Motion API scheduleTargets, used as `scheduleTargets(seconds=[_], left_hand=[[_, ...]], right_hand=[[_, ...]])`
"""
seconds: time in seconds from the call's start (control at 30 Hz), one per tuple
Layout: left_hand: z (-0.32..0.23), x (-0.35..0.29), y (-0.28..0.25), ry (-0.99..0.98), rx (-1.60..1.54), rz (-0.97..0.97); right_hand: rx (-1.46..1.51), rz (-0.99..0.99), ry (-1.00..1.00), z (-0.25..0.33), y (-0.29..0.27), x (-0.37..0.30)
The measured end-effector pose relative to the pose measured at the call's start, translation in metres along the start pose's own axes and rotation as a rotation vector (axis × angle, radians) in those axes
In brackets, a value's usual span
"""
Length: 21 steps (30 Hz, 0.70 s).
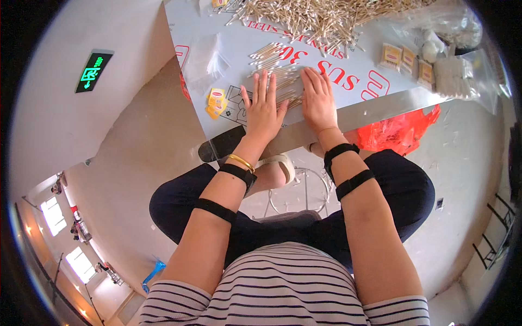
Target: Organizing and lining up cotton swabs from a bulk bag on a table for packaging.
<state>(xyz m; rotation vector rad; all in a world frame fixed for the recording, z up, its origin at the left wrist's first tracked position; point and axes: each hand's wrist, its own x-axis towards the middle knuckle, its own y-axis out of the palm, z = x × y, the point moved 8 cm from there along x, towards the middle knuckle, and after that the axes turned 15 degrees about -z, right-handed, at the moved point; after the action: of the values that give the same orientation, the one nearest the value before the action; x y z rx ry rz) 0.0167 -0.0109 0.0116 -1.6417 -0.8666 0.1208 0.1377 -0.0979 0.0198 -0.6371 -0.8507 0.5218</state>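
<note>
"One table (359, 62) spans the upper part of my head view, its top covered in printed film. What rests on it, largest first?"

"A broad heap of cotton swabs (326, 19) at the far side. Next, a stack of clear bags (206, 62) at the left."

"State the hands."

"Left hand (263, 111): back upward, fingers extended and spread. Right hand (319, 103): fingers extended, held closer together. Neither is clenched. I cannot tell whether either presses on a swab."

"Locate the smaller group."

"The loose swab group (287, 79) lies between the hands and reaches past the fingertips toward the heap. Long axis: roughly crosswise, hand to hand, right ends slightly farther from the body. Left fingers appear to overlap the left ends; right fingers border the right ends. I judge neither hand clearly nearer."

"Smallest items?"

"Yellow cards (216, 103), just left of the left hand."
</note>
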Motion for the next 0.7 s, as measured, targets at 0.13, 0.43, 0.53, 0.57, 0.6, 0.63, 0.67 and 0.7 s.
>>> scheduleTargets(seconds=[0.13, 0.43, 0.53, 0.57, 0.6, 0.63, 0.67, 0.7], left_hand=[[0.004, 0.003, 0.002, 0.014, 0.013, 0.015], [-0.017, 0.008, -0.011, 0.042, -0.084, -0.013], [-0.026, 0.008, -0.017, 0.026, -0.143, -0.046], [-0.026, 0.009, -0.02, -0.006, -0.171, -0.074], [-0.025, 0.009, -0.021, -0.038, -0.2, -0.102], [-0.026, 0.009, -0.02, -0.036, -0.199, -0.101], [-0.026, 0.011, -0.02, -0.031, -0.178, -0.115], [-0.026, 0.012, -0.019, -0.025, -0.156, -0.129]], right_hand=[[-0.004, 0.005, 0.0, 0.0, 0.0, 0.001], [-0.006, 0.012, -0.008, 0.002, -0.003, 0.002], [-0.019, 0.01, -0.009, 0.002, -0.003, 0.001], [-0.019, 0.009, -0.007, 0.002, -0.002, 0.001], [-0.018, 0.008, -0.008, 0.002, -0.003, 0.001], [-0.016, 0.007, -0.009, 0.003, -0.003, 0.001], [-0.016, 0.006, -0.008, 0.003, -0.004, 0.002], [-0.014, 0.011, -0.006, 0.003, -0.003, 0.002]])
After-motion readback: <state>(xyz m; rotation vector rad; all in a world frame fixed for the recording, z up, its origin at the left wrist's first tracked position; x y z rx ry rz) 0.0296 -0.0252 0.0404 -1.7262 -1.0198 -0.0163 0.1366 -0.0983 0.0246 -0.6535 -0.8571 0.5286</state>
